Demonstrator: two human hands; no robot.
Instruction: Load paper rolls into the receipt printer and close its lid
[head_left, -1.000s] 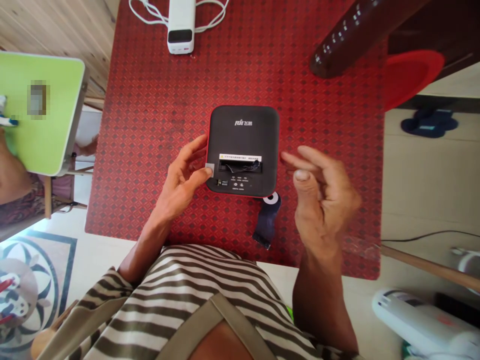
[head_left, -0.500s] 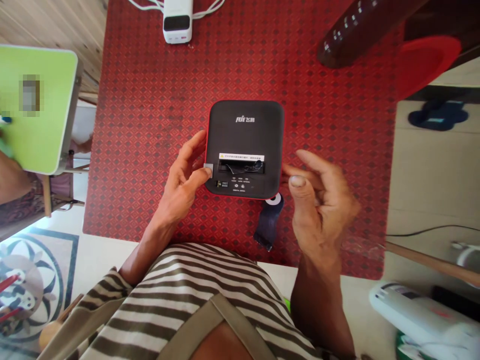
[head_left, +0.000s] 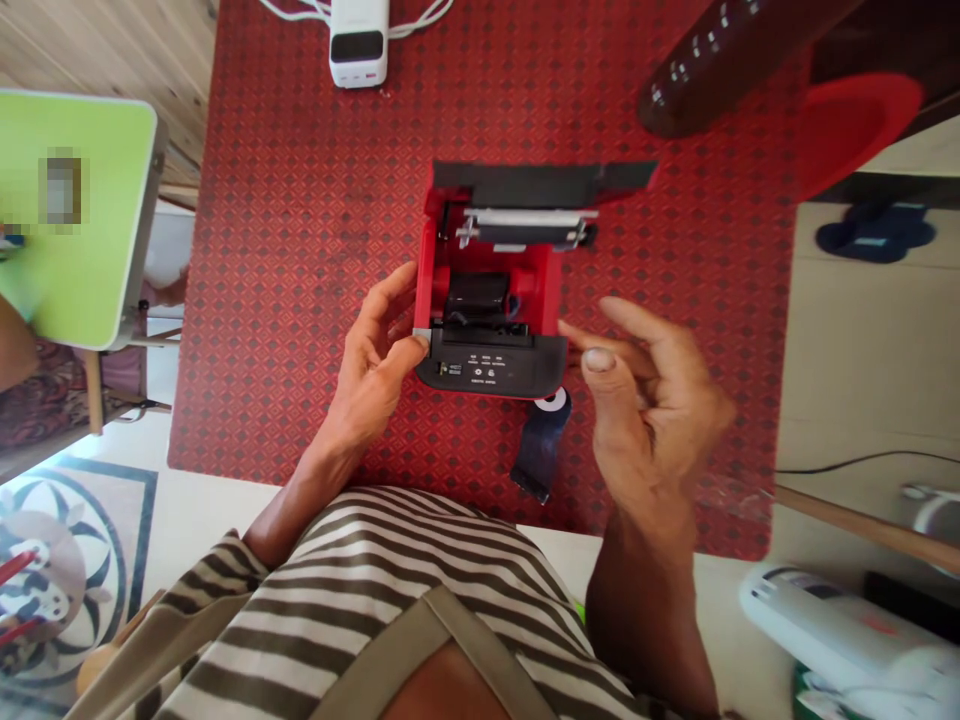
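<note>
From your head camera, you look down at a little black and red printer (head_left: pixel 487 370) sitting on a red mat with a diamond pattern (head_left: pixel 300 300). Its black lid (head_left: pixel 532 185) is flung wide open, so you can see the red inside and a dark block (head_left: pixel 476 297). Your left hand (head_left: pixel 371 375) has hold of the printer's left side, with the thumb (head_left: pixel 397 358) pressed near a small grey tab (head_left: pixel 421 335) and the fingers curled up by the edge. Your right hand (head_left: pixel 645 400) is half open, holds nothing, and hangs just beside the printer without touching it. The printer looks light and stiff, but the open lid and the thin parts inside look easy to hurt, so the hard black base seems the best place to hold. A dark blue strip (head_left: pixel 540 445) lies just below the printer, and a white power bank (head_left: pixel 358 45) sits at the far end of the mat
</note>
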